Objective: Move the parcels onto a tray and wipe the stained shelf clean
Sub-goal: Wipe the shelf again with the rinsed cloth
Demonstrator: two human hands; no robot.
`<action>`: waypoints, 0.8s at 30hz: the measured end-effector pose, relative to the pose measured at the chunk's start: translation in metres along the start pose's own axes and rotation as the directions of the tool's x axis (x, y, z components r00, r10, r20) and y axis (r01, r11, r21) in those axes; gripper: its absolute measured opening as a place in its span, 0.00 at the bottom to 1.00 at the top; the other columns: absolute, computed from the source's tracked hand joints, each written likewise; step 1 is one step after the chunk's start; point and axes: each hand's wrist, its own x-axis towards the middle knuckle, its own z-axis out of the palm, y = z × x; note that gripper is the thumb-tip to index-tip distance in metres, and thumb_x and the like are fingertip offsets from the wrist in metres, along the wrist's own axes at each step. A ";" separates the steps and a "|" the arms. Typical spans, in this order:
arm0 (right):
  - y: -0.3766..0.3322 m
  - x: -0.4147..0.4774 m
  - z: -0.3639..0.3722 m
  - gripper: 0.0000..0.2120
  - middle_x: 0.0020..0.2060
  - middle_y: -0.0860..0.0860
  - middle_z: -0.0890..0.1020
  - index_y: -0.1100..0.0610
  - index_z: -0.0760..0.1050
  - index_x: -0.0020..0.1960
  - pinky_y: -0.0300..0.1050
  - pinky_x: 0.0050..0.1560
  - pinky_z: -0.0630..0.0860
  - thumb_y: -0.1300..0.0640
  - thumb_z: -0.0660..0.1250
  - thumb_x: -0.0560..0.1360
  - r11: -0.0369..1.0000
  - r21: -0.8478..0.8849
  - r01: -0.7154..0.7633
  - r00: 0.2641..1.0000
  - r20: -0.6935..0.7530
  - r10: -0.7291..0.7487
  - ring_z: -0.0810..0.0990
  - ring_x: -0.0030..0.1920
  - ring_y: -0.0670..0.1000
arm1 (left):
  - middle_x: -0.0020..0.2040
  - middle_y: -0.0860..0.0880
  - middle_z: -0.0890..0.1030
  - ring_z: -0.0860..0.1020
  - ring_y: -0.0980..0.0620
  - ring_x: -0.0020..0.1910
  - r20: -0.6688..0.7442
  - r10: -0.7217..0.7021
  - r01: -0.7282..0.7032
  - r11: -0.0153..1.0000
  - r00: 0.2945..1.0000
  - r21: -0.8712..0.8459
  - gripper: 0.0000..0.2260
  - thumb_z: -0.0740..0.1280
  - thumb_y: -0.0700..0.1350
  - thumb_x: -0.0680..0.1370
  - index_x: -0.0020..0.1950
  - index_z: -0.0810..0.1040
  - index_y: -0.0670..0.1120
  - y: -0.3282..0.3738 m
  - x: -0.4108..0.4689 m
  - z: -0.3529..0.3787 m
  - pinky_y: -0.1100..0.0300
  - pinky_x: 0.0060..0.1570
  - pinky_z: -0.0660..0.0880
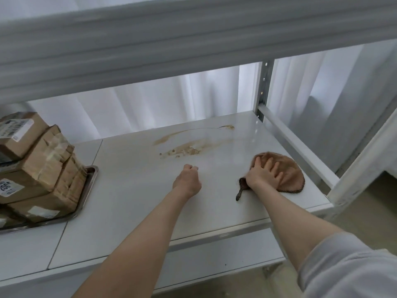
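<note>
While right hand (pixel 265 174) presses flat, fingers spread, on cloth (pixel 290 172) at right front of shelf (pixel 129 201), apart from stain (pixel 193 147), left hand (pixel 187 181) lies fisted, empty; cloth prob. soft, light: palm pressure shd. drag it.

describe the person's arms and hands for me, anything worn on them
Both hands are bare: the left hand and the right hand have no gloves, and no ring, watch or bracelet shows. The forearms are uncovered too. A loose light grey sleeve covers the right arm from about the elbow up. No sleeve is in view on the left arm.
</note>
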 end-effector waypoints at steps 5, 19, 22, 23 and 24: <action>-0.045 -0.014 0.016 0.26 0.78 0.53 0.43 0.44 0.49 0.78 0.57 0.75 0.40 0.51 0.50 0.81 0.926 -0.013 0.377 0.922 0.101 -0.374 0.41 0.78 0.56 | 0.72 0.43 0.63 0.71 0.43 0.67 -0.088 0.050 -0.054 0.998 0.995 -0.041 0.21 0.58 0.39 0.79 0.72 0.66 0.41 0.014 0.010 0.002 0.52 0.67 0.68; 0.008 0.034 -0.014 0.25 0.79 0.50 0.44 0.42 0.49 0.78 0.54 0.76 0.40 0.45 0.47 0.82 0.957 0.010 0.290 0.955 0.066 -0.290 0.42 0.78 0.54 | 0.73 0.45 0.63 0.67 0.46 0.70 -0.153 0.088 -0.097 0.994 0.984 -0.052 0.22 0.58 0.40 0.79 0.74 0.63 0.41 0.053 0.027 0.017 0.54 0.67 0.66; 0.036 0.044 -0.017 0.25 0.78 0.51 0.42 0.43 0.46 0.78 0.55 0.76 0.39 0.46 0.46 0.82 0.994 0.004 0.105 0.994 -0.006 -0.105 0.40 0.78 0.55 | 0.73 0.45 0.63 0.66 0.45 0.70 -0.113 0.079 -0.085 0.995 0.990 -0.044 0.22 0.58 0.40 0.79 0.74 0.63 0.41 0.050 0.024 0.020 0.53 0.68 0.66; 0.038 0.042 -0.015 0.26 0.78 0.52 0.42 0.44 0.45 0.78 0.55 0.76 0.39 0.47 0.46 0.82 0.997 -0.007 0.071 0.997 -0.024 -0.071 0.39 0.78 0.56 | 0.73 0.45 0.63 0.66 0.45 0.70 -0.098 0.075 -0.079 0.996 0.992 -0.038 0.22 0.58 0.40 0.79 0.74 0.64 0.41 0.048 0.024 0.019 0.53 0.68 0.66; 0.037 0.038 -0.013 0.26 0.78 0.53 0.42 0.45 0.45 0.79 0.56 0.75 0.39 0.47 0.46 0.82 0.999 -0.013 0.046 0.998 -0.037 -0.046 0.39 0.77 0.57 | 0.73 0.44 0.63 0.67 0.45 0.70 -0.084 0.069 -0.072 0.997 0.994 -0.034 0.22 0.58 0.39 0.79 0.73 0.64 0.41 0.046 0.022 0.018 0.53 0.68 0.66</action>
